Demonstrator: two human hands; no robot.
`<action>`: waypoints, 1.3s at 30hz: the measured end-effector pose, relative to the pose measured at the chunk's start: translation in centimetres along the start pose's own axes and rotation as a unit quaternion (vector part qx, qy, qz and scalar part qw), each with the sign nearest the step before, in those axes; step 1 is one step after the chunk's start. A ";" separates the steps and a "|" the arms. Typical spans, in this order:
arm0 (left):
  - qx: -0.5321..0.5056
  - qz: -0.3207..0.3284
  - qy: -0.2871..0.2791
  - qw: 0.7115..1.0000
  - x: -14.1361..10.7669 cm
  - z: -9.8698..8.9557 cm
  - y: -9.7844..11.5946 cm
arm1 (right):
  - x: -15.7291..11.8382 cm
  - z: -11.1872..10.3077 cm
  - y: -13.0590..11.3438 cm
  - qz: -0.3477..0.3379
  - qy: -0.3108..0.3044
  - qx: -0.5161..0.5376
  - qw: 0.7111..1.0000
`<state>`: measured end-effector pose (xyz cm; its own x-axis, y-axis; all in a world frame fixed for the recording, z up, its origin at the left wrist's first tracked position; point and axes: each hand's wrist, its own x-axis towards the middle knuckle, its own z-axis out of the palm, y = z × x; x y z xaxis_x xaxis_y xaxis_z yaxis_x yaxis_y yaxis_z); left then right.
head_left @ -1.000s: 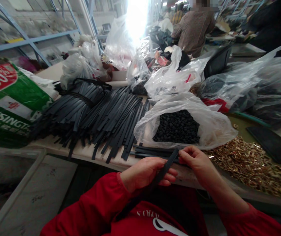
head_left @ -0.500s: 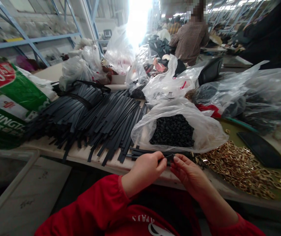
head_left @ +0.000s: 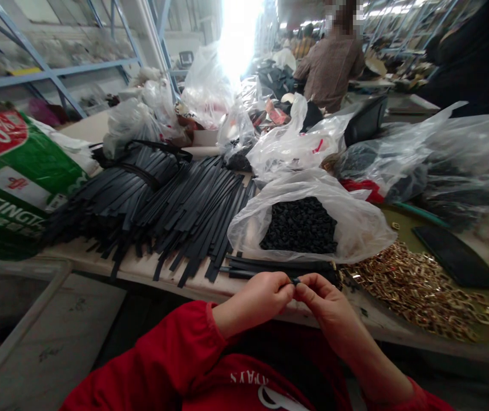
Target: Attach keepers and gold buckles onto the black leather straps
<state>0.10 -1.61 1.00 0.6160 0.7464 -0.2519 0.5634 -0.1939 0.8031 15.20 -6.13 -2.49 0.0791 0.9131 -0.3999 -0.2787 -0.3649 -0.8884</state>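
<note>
I have both hands together near the middle of my view. The left hand (head_left: pixel 265 297) has its thumb and forefinger pinched, and the right hand (head_left: pixel 327 299) meets it tip to tip, its own thumb and forefinger closed as well. Between those fingertips I can make out a small dark piece (head_left: pixel 295 281), gripped from both sides; most of it is hidden, so I can't tell its full shape. Red sleeves (head_left: pixel 154 354) cover both forearms.

Taking the hands as my centre, some flat black strips (head_left: pixel 278 266) lie just beyond them at 11 o'clock, near the front edge of the surface (head_left: pixel 141 270). At 12 o'clock, close behind those, an open clear bag (head_left: pixel 362 228) holds a heap of short black pieces (head_left: pixel 299 225). At 10 o'clock a loose fan of long black strips (head_left: pixel 201 211) spreads with its ends toward me, and a tied bundle (head_left: pixel 128 185) of the same stuff sits against its outer side.

At 3 o'clock I've got an olive tray (head_left: pixel 407 221) loaded with gold-coloured fittings (head_left: pixel 419 291), a dark flat panel (head_left: pixel 453 257) lying on its far side. Well out at 10 o'clock stands a green bag (head_left: pixel 25 188) with a red patch. Far off at 1 o'clock, a person (head_left: pixel 332 74) in a brown top is turned away.
</note>
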 end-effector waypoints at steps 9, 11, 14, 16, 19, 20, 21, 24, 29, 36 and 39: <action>-0.064 -0.068 -0.077 0.993 -1.1 -1.5 0.2 | -0.6 0.9 0.0 0.016 -0.045 0.030 0.998; -0.085 -0.073 -0.105 0.988 -1.1 -1.6 0.5 | -0.6 0.9 -0.1 0.014 -0.047 0.038 0.998; -0.103 -0.083 -0.141 0.981 -0.9 -1.4 0.6 | -0.4 0.4 -0.4 0.002 -0.022 0.048 0.999; -0.095 -0.079 -0.119 0.985 -0.7 -0.9 0.3 | -0.4 0.5 -0.3 -0.002 -0.019 0.061 0.998; -0.117 -0.074 -0.098 0.986 -0.5 -0.2 -0.2 | -0.6 1.1 0.2 -0.013 -0.026 0.037 0.999; -0.130 -0.076 -0.102 0.983 -0.4 -0.1 -0.4 | -0.8 1.1 0.3 -0.025 -0.031 0.016 0.999; -0.143 -0.077 -0.103 0.981 -0.4 -0.1 -0.5 | -0.9 1.0 0.3 -0.041 -0.044 -0.010 0.998; -0.172 -0.078 -0.104 0.977 -0.4 -0.4 -0.6 | -0.7 -1.7 -0.9 -0.096 -0.049 -0.106 0.989; -0.202 -0.103 -0.107 0.968 0.1 -0.1 -0.2 | 2.1 -11.4 -4.5 -0.173 0.244 -0.542 0.785; -0.207 -0.136 -0.093 0.964 -0.2 0.1 1.7 | 5.3 -16.5 -5.2 -0.150 0.216 -0.607 0.750; -0.234 -0.127 -0.095 0.959 -0.6 -0.2 2.5 | 4.3 -15.3 -5.2 -0.161 0.197 -0.591 0.765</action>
<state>1.02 -2.42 3.32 0.6060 0.5935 -0.5297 0.4265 0.3197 0.8461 31.62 -3.05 -3.01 0.3086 0.9497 0.0526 0.8587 -0.2544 -0.4450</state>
